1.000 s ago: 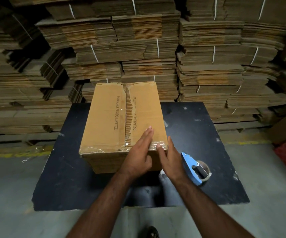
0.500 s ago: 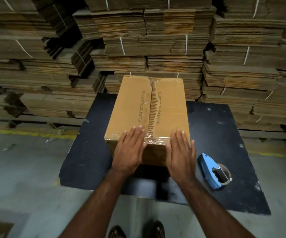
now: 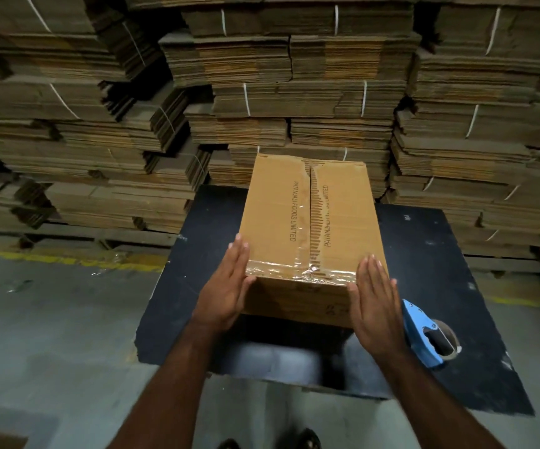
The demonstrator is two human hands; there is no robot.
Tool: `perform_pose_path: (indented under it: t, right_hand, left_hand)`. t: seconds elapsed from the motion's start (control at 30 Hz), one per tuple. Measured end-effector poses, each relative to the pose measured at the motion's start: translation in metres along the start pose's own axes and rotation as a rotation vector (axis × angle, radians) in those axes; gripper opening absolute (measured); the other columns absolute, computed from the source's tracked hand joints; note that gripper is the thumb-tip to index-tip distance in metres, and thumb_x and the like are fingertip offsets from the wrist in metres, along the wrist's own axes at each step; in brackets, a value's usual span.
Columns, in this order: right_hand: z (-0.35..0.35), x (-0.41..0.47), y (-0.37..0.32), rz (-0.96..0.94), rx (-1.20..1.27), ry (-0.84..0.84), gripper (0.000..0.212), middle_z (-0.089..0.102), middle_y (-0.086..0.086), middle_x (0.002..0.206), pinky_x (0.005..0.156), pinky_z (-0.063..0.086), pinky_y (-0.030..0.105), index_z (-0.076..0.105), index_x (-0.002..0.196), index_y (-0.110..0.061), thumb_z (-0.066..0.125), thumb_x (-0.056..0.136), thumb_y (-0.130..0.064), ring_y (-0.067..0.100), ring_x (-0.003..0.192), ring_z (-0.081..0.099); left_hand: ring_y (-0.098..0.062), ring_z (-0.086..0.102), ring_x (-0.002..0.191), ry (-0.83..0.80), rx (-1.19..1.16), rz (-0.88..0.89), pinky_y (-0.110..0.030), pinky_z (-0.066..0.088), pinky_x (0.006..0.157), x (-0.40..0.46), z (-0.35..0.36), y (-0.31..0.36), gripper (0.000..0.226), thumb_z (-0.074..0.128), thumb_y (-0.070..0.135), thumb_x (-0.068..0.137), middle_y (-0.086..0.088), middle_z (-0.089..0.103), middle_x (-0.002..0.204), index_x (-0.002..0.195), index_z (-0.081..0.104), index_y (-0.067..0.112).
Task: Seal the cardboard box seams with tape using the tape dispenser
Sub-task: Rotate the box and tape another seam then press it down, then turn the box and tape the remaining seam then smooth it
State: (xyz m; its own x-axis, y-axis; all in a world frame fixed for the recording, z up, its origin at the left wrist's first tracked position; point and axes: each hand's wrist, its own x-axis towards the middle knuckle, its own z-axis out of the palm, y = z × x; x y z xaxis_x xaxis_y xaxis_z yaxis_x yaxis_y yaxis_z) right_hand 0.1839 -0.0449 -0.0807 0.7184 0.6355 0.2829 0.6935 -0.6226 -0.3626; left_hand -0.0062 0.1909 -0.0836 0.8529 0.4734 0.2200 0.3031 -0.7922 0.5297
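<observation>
Item: cardboard box (image 3: 307, 222), centre of frame, on black table (image 3: 424, 260). Closed; clear tape (image 3: 301, 273) across near top edge and partway up centre seam; far stretch of seam seemingly bare, torn corrugation exposed.

Left hand (image 3: 226, 293): flat against box's near-left corner, fingers straight, nothing gripped. Right hand (image 3: 375, 303): flat against near-right corner, fingers straight, nothing gripped.

Tape dispenser (image 3: 424, 335): blue, lower right of frame, lying on table just right of right hand, untouched.

Change noted: half a second earlier, both palms pressed down on taped near edge; a second earlier, close together near seam end. Since then, spread outward to box corners and flanks. Box shifted rightward in frame, mostly through camera turn.

Reading: smoothing of near-edge tape judged finished; hands now placed as if to turn or reposition box. Remaining seams likely to need dispenser taken up again.

Background: strapped stacks of flattened cartons (image 3: 278, 76) across upper frame.
</observation>
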Motion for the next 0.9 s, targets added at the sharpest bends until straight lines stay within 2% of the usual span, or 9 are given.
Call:
perform_pose_path:
  t: [0.07,0.13,0.27,0.4,0.53,0.67,0.73,0.83,0.9]
  right_hand:
    - [-0.006,0.003,-0.003,0.089,0.169,0.027,0.071,0.015,0.01,0.164,0.121,0.01,0.037,0.021,0.156,-0.005,0.027,0.101,-0.049,0.019,0.151,0.009]
    - [-0.016,0.011,-0.004,0.236,0.348,0.051,0.08,0.016,0.014,0.163,0.118,0.012,0.028,0.015,0.156,-0.002,0.039,0.098,-0.051,0.022,0.151,0.013]
    - [-0.039,0.04,-0.002,0.498,0.448,-0.088,0.079,0.038,0.014,0.153,0.11,0.031,0.036,0.023,0.154,-0.004,0.062,0.095,-0.039,0.03,0.14,0.038]
    - [-0.046,0.046,-0.004,0.512,0.408,-0.193,0.054,0.057,0.008,0.129,0.1,0.046,0.045,0.048,0.135,-0.017,0.064,0.091,-0.041,0.03,0.12,0.055]
    - [-0.047,0.016,-0.005,0.526,0.358,-0.164,0.053,0.052,0.01,0.13,0.096,0.044,0.041,0.046,0.134,-0.012,0.066,0.089,-0.034,0.026,0.118,0.051]
    - [-0.054,0.01,-0.005,0.581,0.277,-0.15,0.05,0.059,0.005,0.118,0.079,0.04,0.029,0.054,0.122,-0.012,0.071,0.081,-0.034,0.019,0.098,0.053]
    - [-0.057,0.025,-0.005,0.568,0.24,-0.155,0.051,0.058,0.005,0.121,0.082,0.042,0.03,0.055,0.121,-0.013,0.073,0.078,-0.036,0.02,0.103,0.054]
    - [-0.068,0.058,-0.014,0.518,0.209,-0.179,0.066,0.047,0.009,0.139,0.096,0.041,0.035,0.045,0.139,-0.01,0.071,0.084,-0.036,0.026,0.126,0.047]
    - [-0.071,0.082,-0.013,0.541,0.201,-0.251,0.068,0.048,0.01,0.139,0.094,0.042,0.035,0.041,0.142,-0.01,0.07,0.086,-0.037,0.027,0.125,0.048]
  left_hand:
    - [0.001,-0.001,0.151,-0.013,-0.189,-0.071,-0.03,0.017,0.118,-0.004,-0.006,0.002,0.062,0.031,0.039,0.107,0.017,-0.012,0.166,0.16,0.001,0.027]
    - [0.003,0.008,0.149,0.029,-0.314,-0.149,-0.029,0.018,0.119,0.0,-0.013,0.011,0.069,0.034,0.047,0.103,0.015,0.0,0.166,0.16,0.004,0.024]
    - [-0.021,0.039,0.142,0.081,-0.515,-0.492,-0.026,0.028,0.108,0.034,-0.031,0.028,0.068,0.054,0.037,0.101,-0.004,0.038,0.157,0.157,0.025,0.012]
    - [-0.028,0.061,0.116,-0.075,-0.531,-0.598,-0.044,0.049,0.102,0.043,-0.04,0.026,0.042,0.058,0.043,0.095,-0.006,0.065,0.123,0.128,0.06,0.017]
    - [-0.022,0.066,0.095,-0.08,-0.479,-0.595,-0.046,0.056,0.091,0.018,-0.049,0.012,0.023,0.059,0.036,0.097,-0.002,0.07,0.103,0.108,0.068,0.018]
    - [-0.02,0.07,0.089,-0.077,-0.468,-0.64,-0.046,0.059,0.085,0.017,-0.057,0.001,0.022,0.058,0.037,0.098,-0.004,0.072,0.097,0.097,0.068,0.017]
    - [-0.022,0.066,0.096,-0.07,-0.439,-0.658,-0.049,0.056,0.091,0.03,-0.056,0.002,0.022,0.062,0.038,0.095,-0.003,0.069,0.102,0.104,0.066,0.019]
    - [-0.025,0.061,0.105,-0.066,-0.452,-0.677,-0.047,0.051,0.098,0.054,-0.05,0.014,0.033,0.063,0.038,0.094,-0.005,0.064,0.112,0.117,0.063,0.016]
    - [-0.024,0.058,0.101,-0.077,-0.426,-0.694,-0.041,0.049,0.094,0.07,-0.047,0.021,0.032,0.062,0.04,0.094,-0.005,0.061,0.11,0.115,0.062,0.015]
